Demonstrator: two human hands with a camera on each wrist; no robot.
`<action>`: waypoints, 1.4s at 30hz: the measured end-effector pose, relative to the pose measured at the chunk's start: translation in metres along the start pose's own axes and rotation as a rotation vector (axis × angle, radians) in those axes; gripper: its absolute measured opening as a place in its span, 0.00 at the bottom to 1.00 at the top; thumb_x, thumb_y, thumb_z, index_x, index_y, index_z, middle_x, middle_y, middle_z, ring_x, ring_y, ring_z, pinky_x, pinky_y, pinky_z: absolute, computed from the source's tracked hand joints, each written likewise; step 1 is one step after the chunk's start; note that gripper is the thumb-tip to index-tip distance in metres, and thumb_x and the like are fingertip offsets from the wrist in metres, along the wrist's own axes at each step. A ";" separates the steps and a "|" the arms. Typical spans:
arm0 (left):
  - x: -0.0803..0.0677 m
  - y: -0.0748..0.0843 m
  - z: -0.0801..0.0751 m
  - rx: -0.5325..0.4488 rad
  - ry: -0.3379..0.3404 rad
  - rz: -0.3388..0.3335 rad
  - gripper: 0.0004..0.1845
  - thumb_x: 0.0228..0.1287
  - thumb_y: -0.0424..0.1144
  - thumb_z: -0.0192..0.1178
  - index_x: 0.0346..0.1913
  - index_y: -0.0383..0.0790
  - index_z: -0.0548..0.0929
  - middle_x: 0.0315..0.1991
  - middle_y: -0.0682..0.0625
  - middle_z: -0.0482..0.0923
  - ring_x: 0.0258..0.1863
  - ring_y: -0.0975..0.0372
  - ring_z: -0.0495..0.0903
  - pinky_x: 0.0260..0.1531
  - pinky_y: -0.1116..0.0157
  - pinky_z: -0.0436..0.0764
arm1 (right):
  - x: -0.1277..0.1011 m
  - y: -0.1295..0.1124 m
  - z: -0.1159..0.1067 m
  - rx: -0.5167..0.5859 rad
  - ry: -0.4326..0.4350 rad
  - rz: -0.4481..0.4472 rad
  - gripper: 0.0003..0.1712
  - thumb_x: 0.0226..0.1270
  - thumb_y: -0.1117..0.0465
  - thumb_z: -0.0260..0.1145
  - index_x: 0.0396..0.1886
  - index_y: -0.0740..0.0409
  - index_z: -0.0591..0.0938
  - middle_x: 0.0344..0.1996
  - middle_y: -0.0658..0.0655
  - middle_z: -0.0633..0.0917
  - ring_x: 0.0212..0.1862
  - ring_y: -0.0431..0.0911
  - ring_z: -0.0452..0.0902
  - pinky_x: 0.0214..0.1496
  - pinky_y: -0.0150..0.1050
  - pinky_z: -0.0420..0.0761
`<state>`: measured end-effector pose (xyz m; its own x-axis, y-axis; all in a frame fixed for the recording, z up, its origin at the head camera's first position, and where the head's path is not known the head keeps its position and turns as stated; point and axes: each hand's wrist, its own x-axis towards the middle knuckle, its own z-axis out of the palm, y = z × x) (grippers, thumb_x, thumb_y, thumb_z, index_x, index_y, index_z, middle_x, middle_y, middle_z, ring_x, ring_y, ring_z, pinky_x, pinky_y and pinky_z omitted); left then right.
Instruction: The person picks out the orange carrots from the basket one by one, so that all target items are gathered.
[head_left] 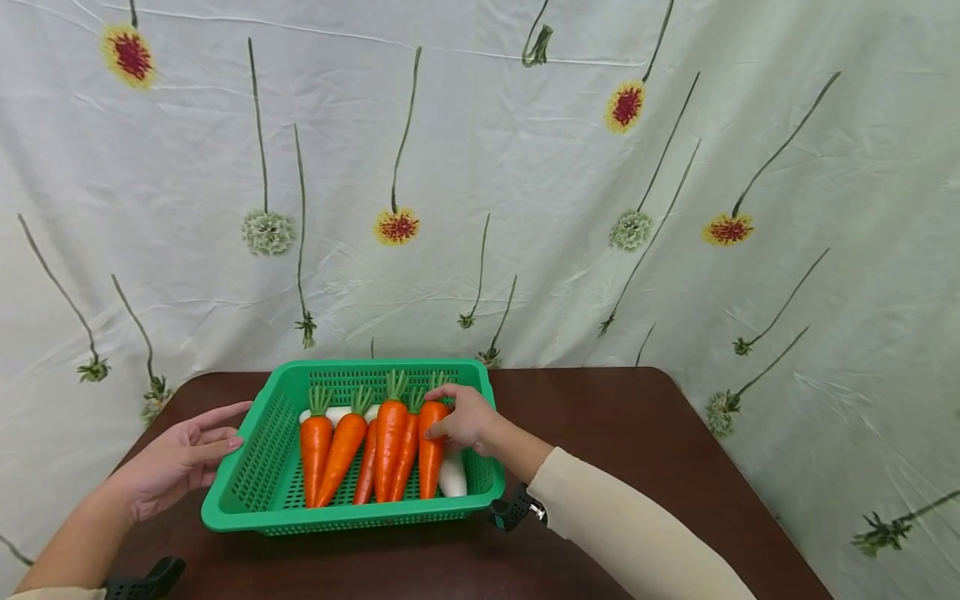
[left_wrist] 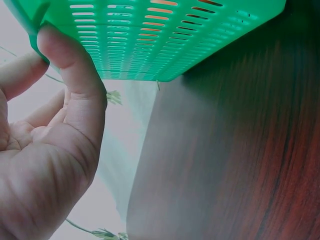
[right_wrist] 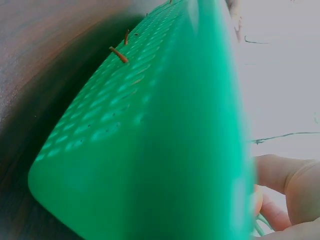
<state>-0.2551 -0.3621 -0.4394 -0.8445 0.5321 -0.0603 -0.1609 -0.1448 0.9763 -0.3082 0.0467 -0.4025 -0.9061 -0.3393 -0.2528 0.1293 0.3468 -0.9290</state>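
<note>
A green slotted basket (head_left: 255, 475) sits on a dark wooden table (head_left: 637, 450) and holds several orange carrots (head_left: 390, 442) with green tops, plus white radishes (head_left: 452, 475) partly hidden beneath them. My right hand (head_left: 461, 417) reaches into the basket from the right and pinches the upper part of the rightmost carrot (head_left: 431, 450). My left hand (head_left: 183, 458) is at the basket's left rim with relaxed fingers; in the left wrist view its thumb (left_wrist: 70, 75) touches the basket's wall (left_wrist: 150, 40). The right wrist view shows mostly the basket's outer wall (right_wrist: 150, 150).
A flower-printed cloth (head_left: 525, 183) hangs behind and around the table. Bare tabletop lies right of the basket and in front of it. The table's rounded corners are at the back left and back right.
</note>
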 end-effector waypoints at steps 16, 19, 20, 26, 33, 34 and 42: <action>0.000 0.001 0.000 0.012 0.005 0.006 0.32 0.74 0.27 0.40 0.75 0.51 0.45 0.50 0.48 0.81 0.48 0.52 0.83 0.49 0.47 0.80 | -0.009 0.001 -0.004 0.106 0.005 -0.090 0.31 0.53 0.72 0.70 0.59 0.52 0.75 0.46 0.62 0.77 0.38 0.51 0.82 0.36 0.47 0.86; 0.000 0.001 0.000 0.019 0.013 0.005 0.32 0.74 0.27 0.40 0.75 0.50 0.45 0.50 0.49 0.81 0.47 0.52 0.83 0.48 0.47 0.80 | -0.011 0.001 -0.005 0.113 0.022 -0.116 0.32 0.53 0.72 0.70 0.60 0.51 0.75 0.47 0.62 0.76 0.38 0.50 0.82 0.36 0.46 0.87; 0.000 0.001 0.000 0.020 0.012 0.004 0.33 0.74 0.27 0.39 0.75 0.50 0.44 0.50 0.49 0.81 0.48 0.52 0.83 0.48 0.47 0.80 | -0.011 0.001 -0.006 0.115 0.029 -0.126 0.33 0.53 0.72 0.70 0.60 0.51 0.75 0.47 0.62 0.75 0.38 0.50 0.82 0.36 0.46 0.87; 0.000 0.001 -0.001 0.014 0.002 0.002 0.34 0.74 0.28 0.39 0.75 0.48 0.40 0.50 0.49 0.81 0.48 0.53 0.83 0.49 0.48 0.80 | -0.013 -0.001 -0.017 0.151 0.071 -0.166 0.34 0.54 0.71 0.70 0.61 0.49 0.75 0.49 0.63 0.74 0.40 0.50 0.82 0.39 0.46 0.86; 0.000 0.001 -0.001 -0.003 0.011 0.009 0.33 0.74 0.27 0.39 0.75 0.49 0.43 0.49 0.47 0.81 0.47 0.52 0.83 0.48 0.47 0.80 | -0.013 -0.004 -0.030 0.250 0.078 -0.168 0.35 0.53 0.72 0.70 0.62 0.48 0.74 0.51 0.64 0.74 0.44 0.52 0.82 0.41 0.45 0.86; 0.000 0.001 0.000 -0.003 0.013 0.009 0.33 0.74 0.28 0.39 0.75 0.49 0.43 0.49 0.47 0.81 0.47 0.51 0.83 0.48 0.47 0.80 | -0.014 -0.004 -0.032 0.264 0.076 -0.171 0.35 0.53 0.72 0.70 0.61 0.47 0.75 0.51 0.64 0.75 0.44 0.53 0.82 0.41 0.45 0.86; 0.000 0.000 0.000 -0.017 0.007 0.015 0.32 0.74 0.27 0.39 0.75 0.51 0.46 0.50 0.48 0.81 0.47 0.53 0.83 0.48 0.49 0.81 | -0.025 -0.003 -0.046 0.306 0.039 -0.227 0.33 0.55 0.69 0.70 0.61 0.46 0.74 0.52 0.62 0.79 0.46 0.52 0.82 0.45 0.46 0.85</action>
<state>-0.2547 -0.3618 -0.4396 -0.8505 0.5239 -0.0471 -0.1568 -0.1669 0.9734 -0.3047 0.0943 -0.3808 -0.9393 -0.3419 -0.0264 0.0326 -0.0124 -0.9994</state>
